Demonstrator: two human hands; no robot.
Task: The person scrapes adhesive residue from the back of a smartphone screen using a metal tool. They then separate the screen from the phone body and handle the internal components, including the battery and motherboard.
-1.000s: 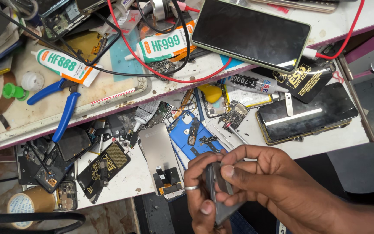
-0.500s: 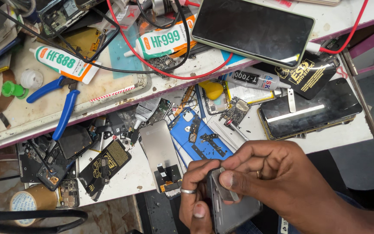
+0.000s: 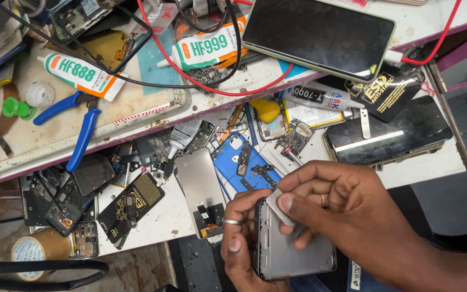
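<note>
crowding the far bench: pliers (image 3: pixel 68 121), glue tubes (image 3: pixel 79 73), dark phone (image 3: pixel 320 35). left hand (image 3: pixel 239 249) grips frame (image 3: pixel 293 246) at near edge; right hand (image 3: pixel 347 208) fingers pinch pale strip (image 3: pixel 278 208) on frame's top.

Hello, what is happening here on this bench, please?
A person holds a grey phone frame low in front of a cluttered repair bench. The left hand grips the frame by its left edge. The right hand presses a small white piece against the frame's top with thumb and finger. On the bench lie blue pliers, two glue tubes, red and black wires, a large dark screen and many phone parts, none touched now.
</note>
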